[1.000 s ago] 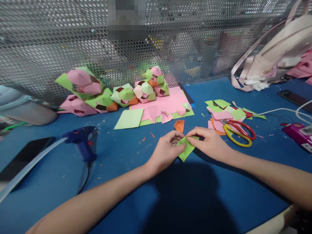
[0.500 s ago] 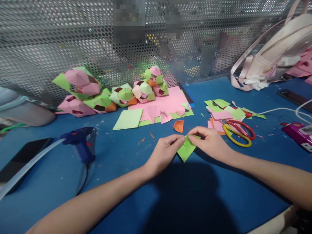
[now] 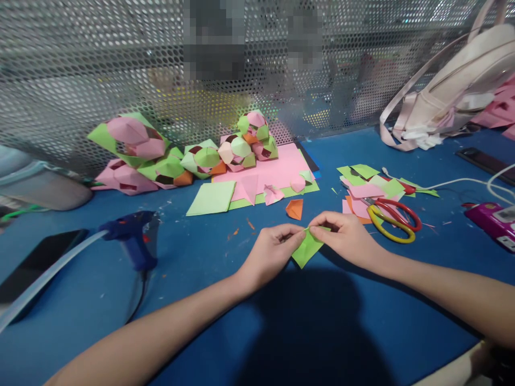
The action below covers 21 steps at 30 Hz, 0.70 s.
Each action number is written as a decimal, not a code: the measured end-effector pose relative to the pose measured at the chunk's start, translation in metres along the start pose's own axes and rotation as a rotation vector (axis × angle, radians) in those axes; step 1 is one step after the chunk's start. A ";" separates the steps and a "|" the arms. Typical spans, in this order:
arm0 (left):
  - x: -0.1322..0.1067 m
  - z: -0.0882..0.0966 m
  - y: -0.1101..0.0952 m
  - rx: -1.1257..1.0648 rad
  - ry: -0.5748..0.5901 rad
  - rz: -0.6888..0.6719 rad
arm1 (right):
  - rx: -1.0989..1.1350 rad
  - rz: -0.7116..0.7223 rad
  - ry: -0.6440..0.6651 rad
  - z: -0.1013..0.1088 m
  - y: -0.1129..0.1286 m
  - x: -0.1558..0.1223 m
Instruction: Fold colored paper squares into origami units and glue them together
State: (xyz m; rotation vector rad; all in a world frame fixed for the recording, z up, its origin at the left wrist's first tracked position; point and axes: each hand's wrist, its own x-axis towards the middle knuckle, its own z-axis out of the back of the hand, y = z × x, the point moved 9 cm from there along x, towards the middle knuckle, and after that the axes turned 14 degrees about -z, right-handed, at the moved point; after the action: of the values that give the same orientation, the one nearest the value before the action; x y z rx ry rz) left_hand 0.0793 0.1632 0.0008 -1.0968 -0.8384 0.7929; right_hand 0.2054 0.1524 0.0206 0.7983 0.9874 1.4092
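A small folded piece of green paper [image 3: 306, 250] rests with its lower tip on the blue table [image 3: 201, 300] in front of me. My left hand [image 3: 270, 252] pinches its top corner from the left, fingers closed. My right hand [image 3: 345, 236] pinches the same top edge from the right, fingertips almost touching those of the left. A small orange folded scrap [image 3: 295, 208] lies just beyond my hands.
Red-and-yellow scissors [image 3: 392, 219] lie on paper scraps at right. Pink and green sheets [image 3: 269, 174] and several folded paper balls [image 3: 169, 155] sit by the perforated screen. A blue glue gun [image 3: 132, 236] and a dark phone [image 3: 36, 262] are at left; a pale bag [image 3: 454, 86] at back right.
The green paper went from a looser, open fold to a flatter diamond, and my fingertips closed together on its top corner. Hands stayed in place.
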 end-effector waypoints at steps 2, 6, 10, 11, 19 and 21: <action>0.000 0.000 -0.001 -0.006 0.000 0.004 | 0.000 -0.003 0.004 0.000 0.000 0.000; 0.000 0.001 -0.003 0.024 -0.006 0.009 | -0.006 0.022 0.021 -0.002 0.002 -0.001; 0.000 -0.001 -0.003 0.048 0.014 0.009 | -0.069 0.080 0.004 -0.004 0.006 -0.002; 0.000 -0.002 -0.003 0.059 0.027 0.001 | -0.086 0.096 -0.003 -0.003 0.008 -0.003; 0.001 -0.003 -0.011 0.129 0.089 -0.076 | -0.112 0.169 0.025 -0.003 0.018 -0.007; 0.001 -0.003 -0.012 0.145 0.095 -0.094 | -0.137 0.203 0.016 -0.004 0.019 -0.008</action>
State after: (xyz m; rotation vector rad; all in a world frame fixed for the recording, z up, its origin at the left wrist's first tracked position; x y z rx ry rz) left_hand 0.0836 0.1593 0.0116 -0.9529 -0.7353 0.7067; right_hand 0.1948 0.1443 0.0370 0.8033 0.8294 1.6415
